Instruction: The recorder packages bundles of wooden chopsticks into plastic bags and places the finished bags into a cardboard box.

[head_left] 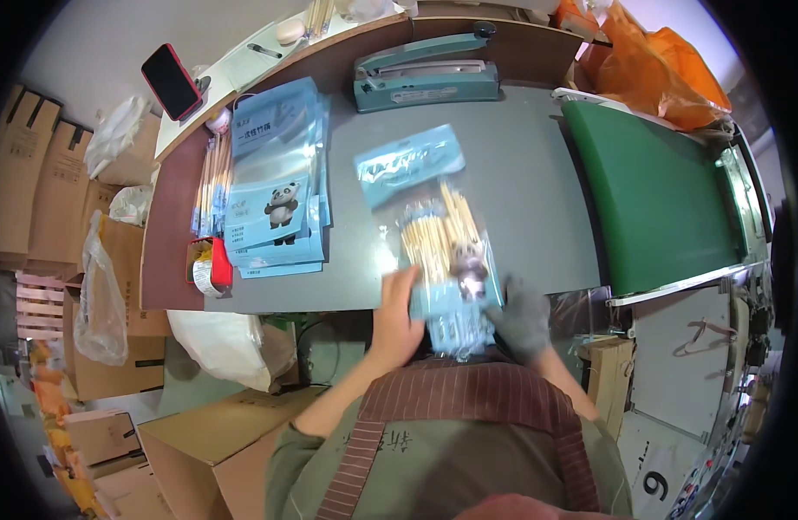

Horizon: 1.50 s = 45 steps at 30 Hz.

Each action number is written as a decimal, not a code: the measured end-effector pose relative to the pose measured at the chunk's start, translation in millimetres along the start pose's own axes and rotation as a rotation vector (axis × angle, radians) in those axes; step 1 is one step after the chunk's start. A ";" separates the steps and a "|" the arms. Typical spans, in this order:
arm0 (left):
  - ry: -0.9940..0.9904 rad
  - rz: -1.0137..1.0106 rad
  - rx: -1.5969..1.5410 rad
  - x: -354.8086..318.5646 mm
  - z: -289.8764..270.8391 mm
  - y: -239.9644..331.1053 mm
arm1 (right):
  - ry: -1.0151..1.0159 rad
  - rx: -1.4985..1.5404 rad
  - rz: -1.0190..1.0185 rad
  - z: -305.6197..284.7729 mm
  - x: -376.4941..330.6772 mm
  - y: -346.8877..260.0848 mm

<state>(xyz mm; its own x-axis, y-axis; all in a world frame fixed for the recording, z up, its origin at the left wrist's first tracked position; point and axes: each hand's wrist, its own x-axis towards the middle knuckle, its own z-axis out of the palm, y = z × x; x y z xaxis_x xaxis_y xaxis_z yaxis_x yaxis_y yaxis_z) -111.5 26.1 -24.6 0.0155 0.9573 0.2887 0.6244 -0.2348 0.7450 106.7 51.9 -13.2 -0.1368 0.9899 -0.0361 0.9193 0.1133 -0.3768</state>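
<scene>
In front of me lies a light-blue and clear plastic bag (410,161) with a panda printed on it. Several wrapped chopsticks (426,244) show through its clear part. Their blue wrapped ends (459,334) stick out at the bag's near end, over the table edge by my apron. My bare left hand (397,316) is closed at the bag's left side, its fingertips partly hidden. On the opposite side my right hand (522,322), in a grey glove, grips the lower right edge; its fingers are somewhat blurred.
Flat blue panda bags (277,165) are stacked at left, beside more chopsticks (212,182) and a red tape dispenser (210,267). A teal bag sealer (426,82) stands at the back. To the right is a green belt surface (646,195). An open carton (217,433) sits below left.
</scene>
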 end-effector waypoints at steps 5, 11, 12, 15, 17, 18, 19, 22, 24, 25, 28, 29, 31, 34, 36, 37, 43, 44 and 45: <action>0.082 0.145 0.063 66.2 3.4 -14.0 | 0.403 0.062 -0.141 0.8 69.5 11.7; -0.379 -0.076 -0.096 -61.0 -4.1 -7.0 | 0.123 0.493 -0.136 58.5 -84.1 79.0; -0.333 0.129 -0.035 -47.1 -15.8 3.5 | 0.225 0.527 -0.191 45.8 -80.5 71.3; -0.242 0.221 -0.181 19.6 -65.6 75.9 | 0.465 0.704 -0.388 -66.3 -33.3 10.3; -0.071 0.439 -0.139 68.2 -101.2 116.2 | 0.508 0.823 -0.389 -131.5 -3.3 -16.4; -0.088 0.383 -0.186 92.0 -111.4 129.6 | 0.458 0.828 -0.332 -158.5 10.7 -25.8; -0.104 0.259 -0.282 115.5 -115.4 141.3 | 0.403 0.839 -0.280 -179.6 24.5 -32.2; -0.183 0.016 -0.433 167.7 -116.5 149.4 | 0.310 0.343 -0.408 -224.1 57.6 -36.4; -0.231 -0.113 -0.486 179.6 -116.9 137.2 | 0.071 0.525 -0.106 -227.4 70.0 -46.6; -0.211 -0.138 -0.538 181.6 -116.4 131.9 | 0.077 0.522 -0.113 -228.3 79.3 -43.3; -0.201 -0.141 -0.619 182.9 -119.3 136.0 | 0.237 0.582 -0.311 -233.8 86.2 -27.2; -0.191 -0.119 -0.638 183.0 -121.6 137.2 | 0.230 0.581 -0.312 -233.2 78.4 -42.7; -0.186 -0.128 -0.641 184.2 -119.3 134.4 | 0.937 0.397 -0.776 -222.0 65.5 -80.1; -0.233 -0.159 -0.652 185.2 -121.9 127.2 | 0.205 0.035 -0.566 -203.1 79.4 -73.0; -0.236 -0.143 -0.631 196.9 -125.1 125.7 | 0.082 -0.031 -0.471 -211.4 107.5 -66.4; -0.226 -0.151 -0.628 200.5 -127.3 122.2 | -0.065 -0.096 -0.408 -213.8 120.4 -68.0; -0.166 -0.260 -0.530 223.7 -144.5 102.5 | -0.153 -0.137 -0.532 -225.8 160.7 -77.5; -0.177 -0.266 -0.481 226.2 -149.9 100.4 | -0.105 -0.127 -0.544 -227.7 168.4 -75.6; -0.166 -0.268 -0.482 232.0 -155.0 99.8 | -0.059 -0.117 -0.556 -229.6 176.8 -73.1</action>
<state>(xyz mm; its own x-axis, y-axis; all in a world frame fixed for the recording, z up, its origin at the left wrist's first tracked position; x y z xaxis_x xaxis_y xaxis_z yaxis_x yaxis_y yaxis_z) -166.7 198.7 210.0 0.0523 0.9985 -0.0175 0.1978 0.0068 0.9802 100.0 238.1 220.5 -0.6287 0.7729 0.0855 0.7377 0.6276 -0.2486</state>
